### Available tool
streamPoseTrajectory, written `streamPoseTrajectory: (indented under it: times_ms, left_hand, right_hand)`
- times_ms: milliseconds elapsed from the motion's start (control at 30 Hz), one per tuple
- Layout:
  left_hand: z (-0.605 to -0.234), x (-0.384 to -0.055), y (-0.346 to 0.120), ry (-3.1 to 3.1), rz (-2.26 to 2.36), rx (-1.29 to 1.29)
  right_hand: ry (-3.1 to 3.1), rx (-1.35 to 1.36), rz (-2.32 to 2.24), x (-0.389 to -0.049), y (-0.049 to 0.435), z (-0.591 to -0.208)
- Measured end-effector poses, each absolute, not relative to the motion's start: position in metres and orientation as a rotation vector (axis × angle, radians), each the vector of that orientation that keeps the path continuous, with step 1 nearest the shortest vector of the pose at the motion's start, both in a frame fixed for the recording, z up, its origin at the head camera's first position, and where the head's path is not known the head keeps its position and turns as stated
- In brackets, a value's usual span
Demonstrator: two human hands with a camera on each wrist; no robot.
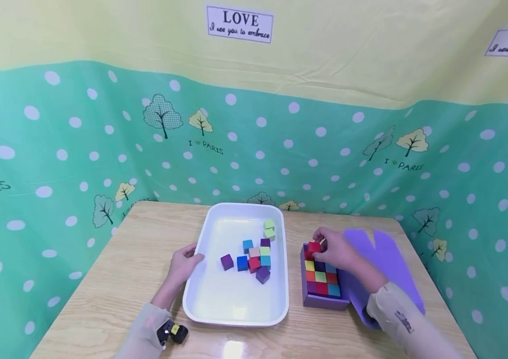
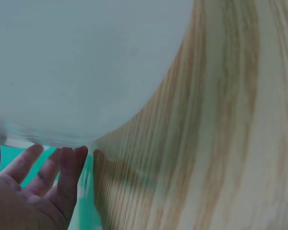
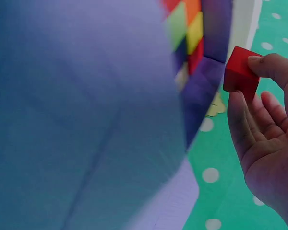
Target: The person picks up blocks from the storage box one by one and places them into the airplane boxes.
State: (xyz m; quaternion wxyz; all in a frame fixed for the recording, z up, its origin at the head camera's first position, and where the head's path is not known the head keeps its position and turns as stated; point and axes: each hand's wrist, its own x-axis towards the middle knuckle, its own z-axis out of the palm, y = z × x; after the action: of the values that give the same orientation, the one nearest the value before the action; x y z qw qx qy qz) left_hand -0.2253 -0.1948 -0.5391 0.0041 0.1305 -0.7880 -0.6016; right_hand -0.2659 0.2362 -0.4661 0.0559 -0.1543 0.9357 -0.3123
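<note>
My right hand [image 1: 336,250] pinches a red cube [image 3: 241,72] between thumb and fingertips, over the far left corner of the purple box [image 1: 324,302]. Rows of coloured cubes [image 1: 320,277] fill the near part of that box. In the right wrist view, the box's purple flap hides much of its contents. My left hand [image 1: 184,265] grips the left side of a white tray [image 1: 236,319], thumb at the rim and fingers [image 2: 67,172] against the outer wall. Inside the tray lie loose cubes: purple, blue, red, pink and teal ones around the middle, light green ones [image 1: 269,233] near the far right corner.
The box's purple lid [image 1: 386,262] lies folded out to the right, under my right forearm. A wooden table [image 1: 146,249] carries everything. Behind it hangs a green and yellow patterned curtain [image 1: 245,124], which also runs along both sides.
</note>
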Motion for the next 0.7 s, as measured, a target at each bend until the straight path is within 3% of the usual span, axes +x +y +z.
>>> streamPoseTrajectory:
  times_ms: [700]
  left_hand:
    - [-0.541, -0.223, -0.196, -2.440, -1.914, 0.418]
  right_hand:
    - [2.852, -0.368, -0.941, -0.265, 0.232, -0.488]
